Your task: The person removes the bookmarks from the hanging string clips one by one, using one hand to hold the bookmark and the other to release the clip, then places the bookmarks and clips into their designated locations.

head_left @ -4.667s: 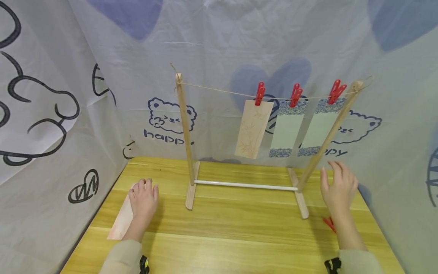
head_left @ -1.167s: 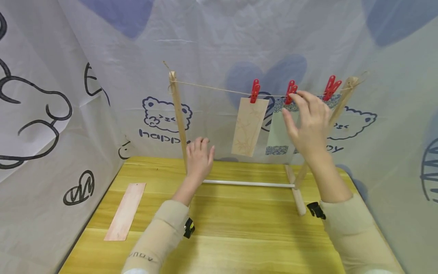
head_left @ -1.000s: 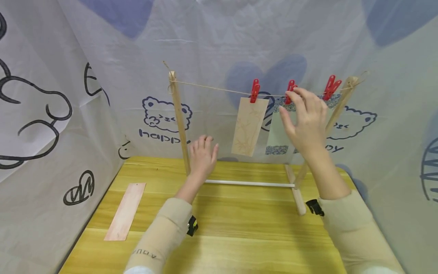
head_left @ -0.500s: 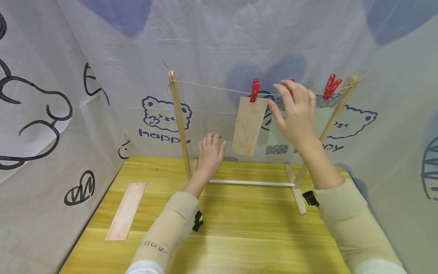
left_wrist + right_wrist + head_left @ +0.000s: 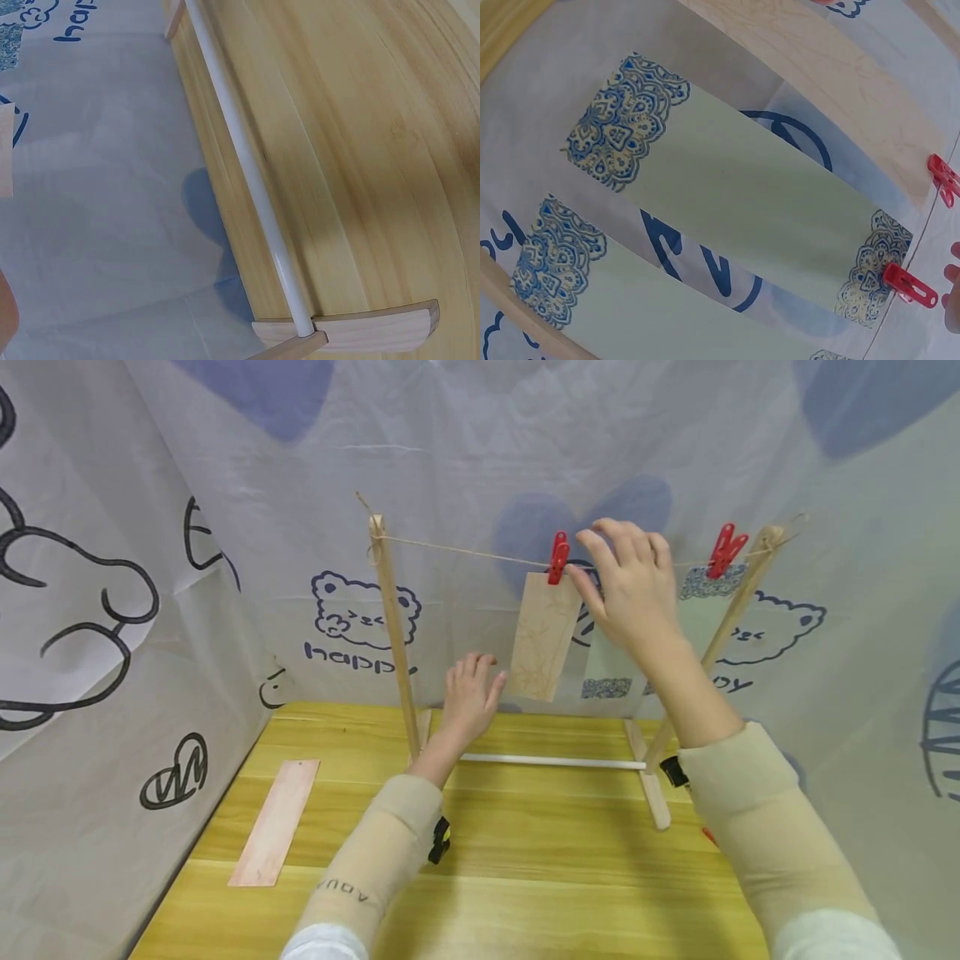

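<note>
A pink card [image 5: 274, 823] lies on the table [image 5: 525, 877], left of the left post [image 5: 395, 627]. The left hand [image 5: 468, 697], relaxed and holding nothing, is near the beige card [image 5: 543, 635], which hangs from the string [image 5: 465, 551] by a red clip [image 5: 558, 558]. Next comes the right hand [image 5: 633, 581], fingers bent and apart, grasping nothing, its thumb just beside that clip. Partly behind it hangs a green card [image 5: 750, 187]; farther right, another green card [image 5: 705, 610] hangs near the right post [image 5: 738, 602].
</note>
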A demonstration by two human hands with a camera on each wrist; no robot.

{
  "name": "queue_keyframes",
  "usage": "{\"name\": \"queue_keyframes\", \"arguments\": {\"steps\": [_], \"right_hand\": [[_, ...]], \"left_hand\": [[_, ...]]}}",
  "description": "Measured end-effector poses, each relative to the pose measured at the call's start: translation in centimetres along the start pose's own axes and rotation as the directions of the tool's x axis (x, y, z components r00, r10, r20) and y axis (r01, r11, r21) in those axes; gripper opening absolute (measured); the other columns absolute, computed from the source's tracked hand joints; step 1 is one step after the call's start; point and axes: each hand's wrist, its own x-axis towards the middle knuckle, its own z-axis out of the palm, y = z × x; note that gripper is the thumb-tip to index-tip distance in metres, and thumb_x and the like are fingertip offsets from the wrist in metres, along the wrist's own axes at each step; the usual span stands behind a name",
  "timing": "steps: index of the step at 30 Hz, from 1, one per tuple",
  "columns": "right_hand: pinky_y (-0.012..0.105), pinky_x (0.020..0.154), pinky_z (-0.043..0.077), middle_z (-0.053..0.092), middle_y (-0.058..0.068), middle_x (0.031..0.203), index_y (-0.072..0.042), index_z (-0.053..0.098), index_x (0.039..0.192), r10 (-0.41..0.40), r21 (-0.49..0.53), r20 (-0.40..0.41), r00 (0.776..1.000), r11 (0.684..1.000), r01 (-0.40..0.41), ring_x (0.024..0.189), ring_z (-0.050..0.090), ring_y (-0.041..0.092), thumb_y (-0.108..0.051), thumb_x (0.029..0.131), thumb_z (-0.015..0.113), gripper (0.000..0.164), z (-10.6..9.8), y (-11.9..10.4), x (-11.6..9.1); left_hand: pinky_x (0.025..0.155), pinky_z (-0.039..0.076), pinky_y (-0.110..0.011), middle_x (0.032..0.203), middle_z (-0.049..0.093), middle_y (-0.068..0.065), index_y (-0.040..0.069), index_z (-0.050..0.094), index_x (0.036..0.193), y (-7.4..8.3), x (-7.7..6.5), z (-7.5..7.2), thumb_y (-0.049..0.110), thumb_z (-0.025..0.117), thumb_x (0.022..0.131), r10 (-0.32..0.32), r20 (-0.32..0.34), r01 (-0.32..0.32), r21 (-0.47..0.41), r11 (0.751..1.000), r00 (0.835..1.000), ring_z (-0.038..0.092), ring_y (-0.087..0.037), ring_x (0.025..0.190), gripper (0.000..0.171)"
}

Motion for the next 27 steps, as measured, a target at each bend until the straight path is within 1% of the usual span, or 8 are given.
{"name": "queue_keyframes", "arguments": {"steps": [3,5,8,10,15,20,27], "right_hand": [[0.045,0.099,0.022,0.043,0.01,0.129,-0.013,0.047,0.125,0.012,-0.007,0.011,1.0,1.0,-0.012,0.121,0.035,0.028,-0.04,0.095,0.043,0.04,0.2,0.0,0.3],[0.044,0.1,0.022,0.042,0.01,0.129,-0.014,0.046,0.125,0.012,-0.02,0.02,1.0,1.0,-0.011,0.121,0.035,0.027,-0.042,0.096,0.04,0.041,0.3,0.1,0.4],[0.045,0.099,0.023,0.042,0.01,0.129,-0.014,0.045,0.126,-0.01,-0.051,0.027,1.0,0.999,0.011,0.12,0.035,0.027,-0.046,0.097,0.034,0.044,0.4,0.2,0.6],[0.046,0.098,0.023,0.042,0.011,0.129,-0.014,0.045,0.126,-0.027,-0.069,0.029,0.999,0.997,0.029,0.12,0.035,0.028,-0.046,0.097,0.033,0.045,0.5,0.3,0.7],[0.045,0.099,0.023,0.041,0.01,0.13,-0.014,0.044,0.127,-0.027,-0.08,0.044,0.999,0.996,0.031,0.121,0.034,0.027,-0.043,0.096,0.039,0.043,0.5,0.4,1.0],[0.045,0.099,0.023,0.04,0.01,0.13,-0.014,0.044,0.128,-0.02,-0.09,0.068,0.997,0.996,0.026,0.121,0.034,0.027,-0.043,0.096,0.038,0.043,0.7,0.4,1.3],[0.045,0.1,0.021,0.038,0.01,0.131,-0.014,0.043,0.128,-0.016,-0.106,0.099,0.995,0.994,0.026,0.122,0.032,0.027,-0.041,0.096,0.039,0.042,0.8,0.4,1.7]], "left_hand": [[0.096,0.031,-0.043,0.118,0.045,-0.012,0.005,0.048,0.118,0.1,0.1,0.1,0.032,0.037,0.098,0.002,0.014,-0.002,0.007,1.0,1.0,0.042,-0.027,0.107,0.036],[0.096,0.03,-0.043,0.118,0.045,-0.012,0.005,0.048,0.119,0.2,0.1,0.2,0.032,0.037,0.098,0.003,0.019,-0.004,0.01,1.0,1.0,0.042,-0.027,0.107,0.035],[0.097,0.03,-0.042,0.12,0.044,-0.011,0.006,0.047,0.119,0.2,0.0,0.3,0.032,0.036,0.098,0.004,0.03,-0.004,0.015,1.0,1.0,0.042,-0.026,0.107,0.036],[0.097,0.029,-0.043,0.121,0.044,-0.012,0.005,0.048,0.12,0.3,0.0,0.3,0.031,0.036,0.099,0.003,0.038,-0.003,0.01,1.0,0.999,0.041,-0.026,0.107,0.036],[0.099,0.027,-0.044,0.121,0.044,-0.011,0.006,0.047,0.121,0.3,0.0,0.5,0.032,0.034,0.099,-0.005,0.062,0.003,0.027,1.0,0.998,0.041,-0.027,0.108,0.037],[0.099,0.028,-0.044,0.12,0.044,-0.011,0.008,0.047,0.121,0.5,-0.1,0.8,0.033,0.033,0.099,0.0,0.077,-0.004,0.059,0.998,0.997,0.041,-0.027,0.109,0.036],[0.098,0.029,-0.044,0.121,0.045,-0.01,0.009,0.047,0.121,0.8,-0.1,1.2,0.034,0.033,0.099,-0.001,0.082,-0.005,0.079,0.997,0.997,0.042,-0.027,0.109,0.035]]}}
